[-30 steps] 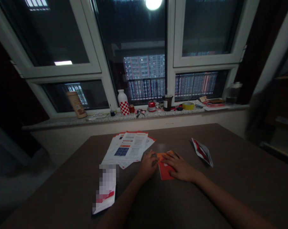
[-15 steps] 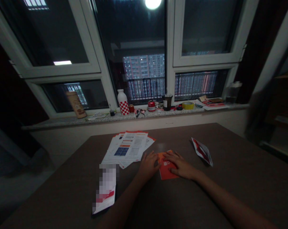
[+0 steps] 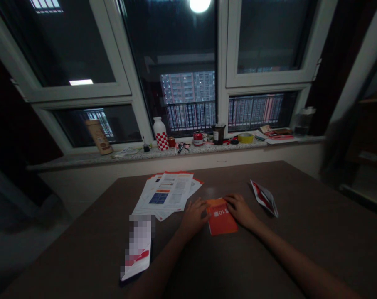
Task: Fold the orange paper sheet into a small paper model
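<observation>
Just below the frame's centre, the orange-red paper [image 3: 222,225] lies on the table [image 3: 257,270]. The left hand [image 3: 194,216] touches its left edge, the right hand [image 3: 242,211] its upper-right edge, each grip loosely spread. Brown surface extends below; white sheets [image 3: 172,193] bound the room at upper left.

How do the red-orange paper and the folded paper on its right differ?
The red-orange paper lies flat; the folded paper gapes open. The left hand and right hand touch the red-orange paper; neither touches the folded paper. Both rest on the table and show red.
</observation>
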Action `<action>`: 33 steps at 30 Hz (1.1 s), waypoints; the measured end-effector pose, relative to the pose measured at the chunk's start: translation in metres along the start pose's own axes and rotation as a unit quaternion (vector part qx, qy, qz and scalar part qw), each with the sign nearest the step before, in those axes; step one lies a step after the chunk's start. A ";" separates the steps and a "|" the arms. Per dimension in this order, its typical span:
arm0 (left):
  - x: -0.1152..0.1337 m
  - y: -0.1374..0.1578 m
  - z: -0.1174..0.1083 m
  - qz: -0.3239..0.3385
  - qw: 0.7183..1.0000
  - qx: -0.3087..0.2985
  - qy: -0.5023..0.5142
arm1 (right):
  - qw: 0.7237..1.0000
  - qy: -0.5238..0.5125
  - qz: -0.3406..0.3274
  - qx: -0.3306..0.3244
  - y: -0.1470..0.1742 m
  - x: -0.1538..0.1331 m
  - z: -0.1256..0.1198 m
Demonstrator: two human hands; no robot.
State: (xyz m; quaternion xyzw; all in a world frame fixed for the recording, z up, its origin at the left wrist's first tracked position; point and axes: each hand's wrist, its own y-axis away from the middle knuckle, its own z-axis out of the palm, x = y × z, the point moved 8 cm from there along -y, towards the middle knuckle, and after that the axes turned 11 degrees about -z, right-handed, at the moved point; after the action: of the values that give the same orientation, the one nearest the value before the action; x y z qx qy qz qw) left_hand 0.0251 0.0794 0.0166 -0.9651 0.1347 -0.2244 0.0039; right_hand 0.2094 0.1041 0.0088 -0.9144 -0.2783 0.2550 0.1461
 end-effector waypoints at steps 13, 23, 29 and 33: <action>0.000 0.002 -0.001 -0.009 1.000 0.003 -0.006 | 0.994 0.097 0.032 -0.044 0.006 -0.003 0.000; -0.002 0.002 -0.001 -0.013 1.000 -0.004 -0.026 | 0.997 0.051 0.042 -0.035 0.006 0.010 0.005; -0.002 0.002 0.001 -0.007 0.999 0.009 -0.035 | 0.998 0.025 0.044 -0.023 0.004 0.016 0.006; -0.001 0.003 -0.001 -0.006 0.999 0.010 -0.030 | 0.999 0.023 0.044 -0.011 0.002 0.018 0.004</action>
State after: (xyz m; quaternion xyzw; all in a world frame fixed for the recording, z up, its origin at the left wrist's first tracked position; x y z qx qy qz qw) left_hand 0.0230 0.0765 0.0169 -0.9721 0.1262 -0.1972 0.0161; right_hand 0.2211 0.1133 -0.0026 -0.9330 -0.2367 0.2370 0.1313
